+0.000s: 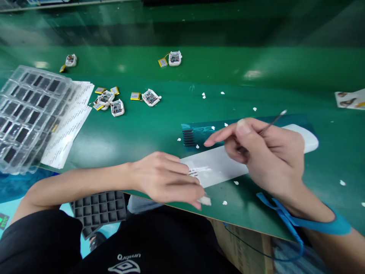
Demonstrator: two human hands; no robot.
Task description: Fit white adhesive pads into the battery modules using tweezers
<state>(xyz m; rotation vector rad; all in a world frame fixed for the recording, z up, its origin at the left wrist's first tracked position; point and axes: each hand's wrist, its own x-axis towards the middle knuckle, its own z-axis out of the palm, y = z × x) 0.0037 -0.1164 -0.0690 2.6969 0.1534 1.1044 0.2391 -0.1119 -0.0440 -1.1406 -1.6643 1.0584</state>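
My left hand (168, 178) is closed at the left end of a white paper strip (219, 165) with small black print. A small whitish piece (205, 199) pokes out under its fingertips; its kind is not clear. My right hand (268, 156), above the strip's right half, grips a thin dark metal stick tool (273, 122) that runs back past the thumb with a pale tip. Its index finger points left. Under the strip lies a blue translucent film sheet (203, 131) with a row of black strips at its left end. Small white dots lie scattered around.
Open white device housings (150, 97) with circuit boards and yellow-taped batteries (135, 96) lie across the green bench (128, 140). Stacked clear plastic trays (31, 110) rest on printed sheets (68, 133) at left. A blue wrist strap (322, 222) trails a cord. A black compartment tray (99, 209) sits below.
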